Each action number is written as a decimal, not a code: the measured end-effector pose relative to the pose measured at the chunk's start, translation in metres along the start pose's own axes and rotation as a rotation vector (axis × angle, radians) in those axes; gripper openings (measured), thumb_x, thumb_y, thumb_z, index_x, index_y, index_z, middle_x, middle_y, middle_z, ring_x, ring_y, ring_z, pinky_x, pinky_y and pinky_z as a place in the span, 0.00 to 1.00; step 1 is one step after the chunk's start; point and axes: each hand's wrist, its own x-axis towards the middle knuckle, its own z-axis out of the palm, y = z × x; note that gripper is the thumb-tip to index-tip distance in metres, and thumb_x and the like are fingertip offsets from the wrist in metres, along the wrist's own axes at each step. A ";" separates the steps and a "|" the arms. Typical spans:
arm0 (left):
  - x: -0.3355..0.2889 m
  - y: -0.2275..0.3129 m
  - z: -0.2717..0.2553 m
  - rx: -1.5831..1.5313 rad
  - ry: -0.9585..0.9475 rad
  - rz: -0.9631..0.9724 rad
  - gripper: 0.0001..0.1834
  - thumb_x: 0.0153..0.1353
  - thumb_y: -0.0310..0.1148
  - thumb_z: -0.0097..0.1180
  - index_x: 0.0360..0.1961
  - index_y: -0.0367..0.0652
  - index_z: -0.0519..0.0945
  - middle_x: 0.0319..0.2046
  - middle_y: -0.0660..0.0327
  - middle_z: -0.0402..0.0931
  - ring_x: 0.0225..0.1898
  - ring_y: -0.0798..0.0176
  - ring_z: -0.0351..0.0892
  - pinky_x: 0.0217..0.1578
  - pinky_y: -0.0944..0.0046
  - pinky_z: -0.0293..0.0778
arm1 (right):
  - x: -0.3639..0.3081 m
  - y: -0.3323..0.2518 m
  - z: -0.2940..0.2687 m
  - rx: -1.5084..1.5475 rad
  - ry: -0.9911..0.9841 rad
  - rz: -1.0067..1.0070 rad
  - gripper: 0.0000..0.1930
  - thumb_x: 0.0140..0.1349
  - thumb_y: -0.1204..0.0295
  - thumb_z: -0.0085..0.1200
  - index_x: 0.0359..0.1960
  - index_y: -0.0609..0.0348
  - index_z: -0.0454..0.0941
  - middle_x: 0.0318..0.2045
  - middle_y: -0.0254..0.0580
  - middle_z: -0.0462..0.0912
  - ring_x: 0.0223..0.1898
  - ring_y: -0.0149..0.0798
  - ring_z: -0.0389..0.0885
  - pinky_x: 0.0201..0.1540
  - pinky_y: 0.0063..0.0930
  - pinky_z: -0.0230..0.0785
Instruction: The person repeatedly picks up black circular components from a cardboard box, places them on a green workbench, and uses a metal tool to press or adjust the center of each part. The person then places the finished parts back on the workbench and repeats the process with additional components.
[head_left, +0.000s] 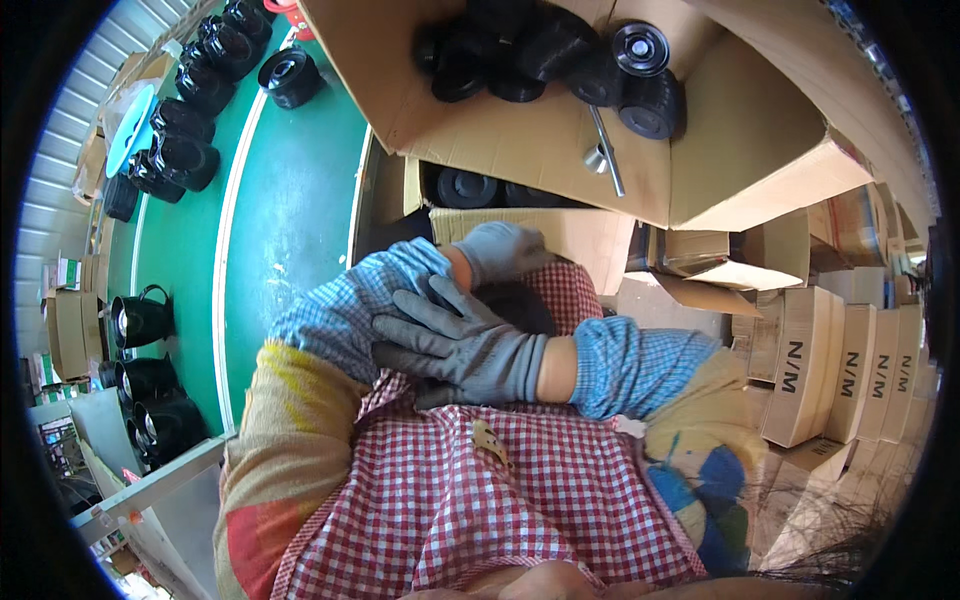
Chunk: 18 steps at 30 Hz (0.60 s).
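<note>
Grey work gloves cover both my hands. My left hand (497, 250) reaches across to the right, just in front of a small open carton (560, 228). Its fingers look bent and blurred at the tips, so whether they hold anything is unclear. Over my left forearm lies my right hand (460, 342), fingers spread against the blue checked sleeve (365, 290). Nothing shows in it. A red checked apron (490, 480) covers my front. Beyond my hands, a large open cardboard box (560, 160) holds several black round parts (650, 105).
On the left runs a green workbench (290, 200) with several glossy black pots (185, 160) along its far side. One black round part (290, 78) stands near the box. A metal rod (606, 150) is at the box's near wall. Cartons (803, 365) stand at right.
</note>
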 end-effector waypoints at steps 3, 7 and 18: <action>-0.001 0.002 -0.010 0.085 -0.088 0.031 0.20 0.69 0.44 0.54 0.55 0.43 0.79 0.49 0.47 0.82 0.51 0.44 0.82 0.52 0.48 0.77 | -0.025 0.021 -0.029 0.013 0.052 0.053 0.38 0.62 0.45 0.58 0.71 0.47 0.68 0.74 0.47 0.61 0.76 0.54 0.53 0.76 0.64 0.35; -0.053 -0.018 0.027 -0.604 0.031 0.360 0.20 0.75 0.38 0.47 0.62 0.42 0.73 0.58 0.56 0.77 0.56 0.50 0.80 0.55 0.55 0.74 | -0.069 0.064 -0.067 0.179 -0.373 0.291 0.39 0.59 0.42 0.57 0.70 0.44 0.69 0.75 0.45 0.59 0.76 0.55 0.52 0.74 0.67 0.33; -0.013 -0.002 -0.019 -0.191 0.265 0.342 0.18 0.67 0.43 0.58 0.50 0.42 0.82 0.43 0.46 0.83 0.45 0.47 0.84 0.48 0.53 0.79 | -0.059 0.086 -0.054 -0.092 0.178 0.282 0.37 0.58 0.50 0.62 0.68 0.50 0.70 0.72 0.49 0.63 0.74 0.59 0.55 0.74 0.59 0.45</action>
